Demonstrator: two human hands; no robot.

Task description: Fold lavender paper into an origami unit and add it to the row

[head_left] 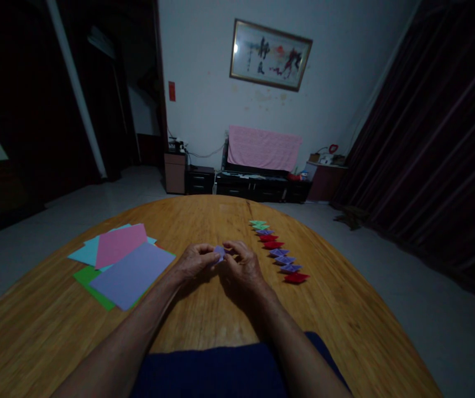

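Observation:
A small piece of folded purple paper (219,253) is held between my two hands, above the middle of the table. My left hand (196,261) is closed, pinching the paper's left side with thumb and fingers. From the other side my right hand (243,264) grips its right edge, fingers curled over it. Much of the paper's outline is hidden behind the fingertips. To the right of my hands runs a slanting row of folded paper boats, among them a red paper boat (296,278), a purple paper boat (282,252) and a green paper boat (257,223).
On the left of the round wooden table (204,215) lie loose sheets: a purple sheet (133,276), a pink sheet (119,246), blue and green ones beneath. Beyond the table stands a low black cabinet (254,188) below a pink cloth (264,148). A dark curtain (428,138) hangs at right.

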